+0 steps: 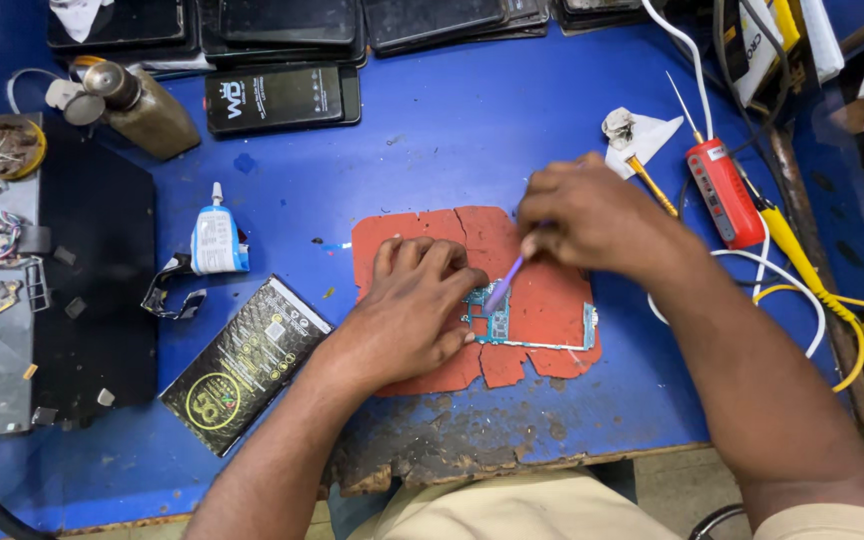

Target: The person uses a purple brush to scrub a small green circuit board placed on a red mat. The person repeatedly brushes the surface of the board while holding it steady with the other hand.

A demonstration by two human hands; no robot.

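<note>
A small blue-green circuit board (532,328) lies on a cracked red mat (552,295) on the blue table (432,150). My left hand (412,310) presses down on the board's left end with its fingers curled. My right hand (597,215) is closed around a thin purple tool (503,285), whose tip touches the board beside my left fingers. Part of the board is hidden under my left hand.
A black phone battery (247,362) lies left of the mat, with a white glue tube (217,238) and a brown bottle (147,108) beyond it. A red device (724,190) with yellow and white cables sits to the right. Several phones (282,97) lie along the back; the front table edge (452,465) is worn.
</note>
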